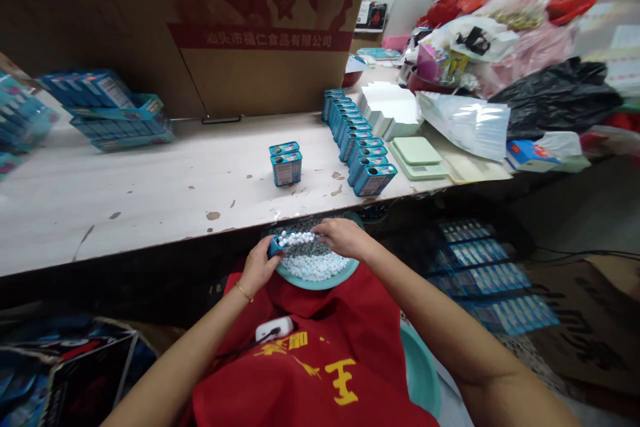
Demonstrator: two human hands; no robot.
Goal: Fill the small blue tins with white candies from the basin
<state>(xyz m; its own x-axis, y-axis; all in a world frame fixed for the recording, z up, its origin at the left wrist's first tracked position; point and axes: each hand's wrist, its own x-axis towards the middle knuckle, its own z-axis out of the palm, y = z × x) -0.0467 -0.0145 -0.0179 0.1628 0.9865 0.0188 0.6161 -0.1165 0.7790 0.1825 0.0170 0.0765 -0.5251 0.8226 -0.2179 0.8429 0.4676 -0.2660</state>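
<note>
My left hand [259, 267] is closed around a small blue box [274, 247], tilted over the basin with its open end toward the right. In my right hand [343, 237], the fingers pinch what looks like a small scoop, mostly hidden under a heap of white candy balls [300, 238]. The heap reaches to the mouth of the box. Below both hands sits a turquoise basin [320, 285] holding many more white balls. On the table stand two blue boxes [287, 168] with dark openings on top.
A row of blue boxes [357, 140] stands beside a pale green scale [419, 157] and white card stacks [390, 107]. Packed blue boxes [120, 120] lie at left, before a large carton [270, 80]. Plastic bags [555, 93] pile up at right. The table edge runs above my hands.
</note>
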